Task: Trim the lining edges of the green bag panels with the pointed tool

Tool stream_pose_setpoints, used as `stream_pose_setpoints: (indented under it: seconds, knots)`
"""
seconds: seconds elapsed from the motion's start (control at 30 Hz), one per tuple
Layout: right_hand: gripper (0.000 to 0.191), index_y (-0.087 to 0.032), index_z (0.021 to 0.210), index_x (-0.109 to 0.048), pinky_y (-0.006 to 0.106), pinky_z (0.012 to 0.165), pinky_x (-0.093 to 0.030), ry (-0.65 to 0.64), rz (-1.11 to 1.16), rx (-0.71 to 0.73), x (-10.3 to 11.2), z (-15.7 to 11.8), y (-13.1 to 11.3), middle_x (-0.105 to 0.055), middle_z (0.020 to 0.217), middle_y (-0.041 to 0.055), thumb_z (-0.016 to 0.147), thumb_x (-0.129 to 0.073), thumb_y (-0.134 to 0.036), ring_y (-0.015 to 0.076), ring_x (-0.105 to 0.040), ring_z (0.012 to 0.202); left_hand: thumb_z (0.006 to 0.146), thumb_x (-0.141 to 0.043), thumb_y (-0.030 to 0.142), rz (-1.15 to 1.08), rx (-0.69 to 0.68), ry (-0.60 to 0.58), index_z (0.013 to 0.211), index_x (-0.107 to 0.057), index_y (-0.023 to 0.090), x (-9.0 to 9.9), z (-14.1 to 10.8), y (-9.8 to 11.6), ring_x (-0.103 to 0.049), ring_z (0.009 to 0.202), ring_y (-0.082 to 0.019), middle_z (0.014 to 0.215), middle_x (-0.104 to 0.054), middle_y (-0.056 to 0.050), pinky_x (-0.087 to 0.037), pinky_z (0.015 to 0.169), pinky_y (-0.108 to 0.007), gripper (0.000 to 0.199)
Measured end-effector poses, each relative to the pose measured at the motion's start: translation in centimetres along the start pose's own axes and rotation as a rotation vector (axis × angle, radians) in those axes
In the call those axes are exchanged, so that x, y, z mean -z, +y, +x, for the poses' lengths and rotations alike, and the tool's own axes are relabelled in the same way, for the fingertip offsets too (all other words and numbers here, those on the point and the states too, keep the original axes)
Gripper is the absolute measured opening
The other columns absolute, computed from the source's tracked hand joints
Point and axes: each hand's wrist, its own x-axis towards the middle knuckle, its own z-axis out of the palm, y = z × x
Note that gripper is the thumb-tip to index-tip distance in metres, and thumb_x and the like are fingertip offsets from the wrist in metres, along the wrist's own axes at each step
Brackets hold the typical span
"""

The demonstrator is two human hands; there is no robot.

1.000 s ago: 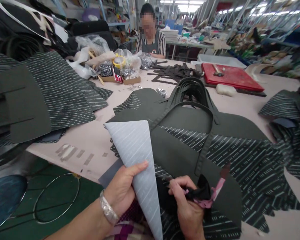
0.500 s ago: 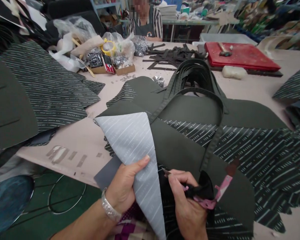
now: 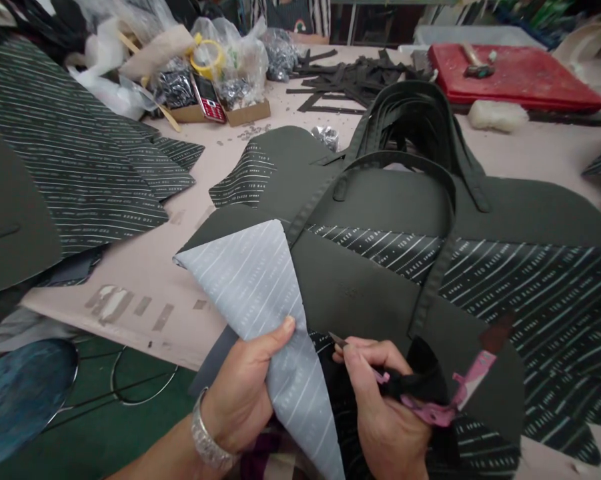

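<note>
My left hand [image 3: 245, 387], with a silver bangle at the wrist, grips a folded-back flap of striped, lettered fabric [image 3: 260, 280], its pale grey side up and my thumb pressed on it. My right hand [image 3: 385, 400] is closed round a small pointed tool [image 3: 338, 341] with a metal tip and black and pink parts; its exact kind is unclear. The tip is close to the flap's right edge, over dark printed fabric. Under both hands lies a dark green bag panel [image 3: 360, 293] with a strap handle [image 3: 433, 280] arching over it.
More handled panels [image 3: 405, 127] are stacked behind, with printed pieces [image 3: 80, 160] on the left. Farther back are dark strips [image 3: 350, 80], a red board [image 3: 520, 83] with a hammer [image 3: 477, 63], a phone [image 3: 209, 99] and plastic bags [image 3: 240, 60]. A blue stool [image 3: 25, 400] stands lower left; a person sits opposite.
The view has tipped down and drawn closer, so the table things sit higher in the picture. Both hands keep their grips; the tool's tip still points toward the flap.
</note>
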Motion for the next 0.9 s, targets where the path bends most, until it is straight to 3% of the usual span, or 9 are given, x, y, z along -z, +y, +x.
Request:
stream_pose_setpoints:
  seconds: [0.47,0.67,0.9]
  knots:
    - [0.023,-0.022,0.069,-0.063,0.015,0.071,-0.055,-0.015,-0.006,0.014,-0.11,-0.14,-0.09,-0.067,0.07,-0.004,0.091,-0.063,-0.017,0.0092,-0.069,0.072,0.079,-0.076,0.015,-0.054,0.003,-0.038,0.081,-0.074,0.009,0.72,0.05,-0.23,-0.068,0.062,-0.018,0.076,-0.075,-0.009,-0.06,0.061,-0.026,0.007]
    - [0.023,-0.022,0.068,-0.063,0.016,0.068,-0.054,-0.013,-0.012,-0.004,-0.21,-0.25,-0.28,-0.068,0.071,-0.0035,0.091,-0.064,-0.018,0.01,-0.069,0.072,0.081,-0.075,0.017,-0.039,0.003,-0.023,0.088,-0.075,0.009,0.75,-0.23,-0.38,-0.071,0.068,-0.02,0.086,-0.077,-0.011,-0.061,0.069,-0.03,0.011]
    - [0.02,-0.022,0.073,-0.063,0.021,0.077,-0.053,-0.034,-0.081,0.028,-0.64,-0.83,0.34,-0.068,0.076,-0.0024,0.093,-0.062,-0.019,0.0109,-0.069,0.078,0.071,-0.085,0.022,-0.007,-0.023,-0.011,0.081,-0.075,0.011,0.88,-0.32,-0.79,-0.065,0.057,-0.016,0.072,-0.073,-0.005,-0.058,0.057,-0.025,0.018]
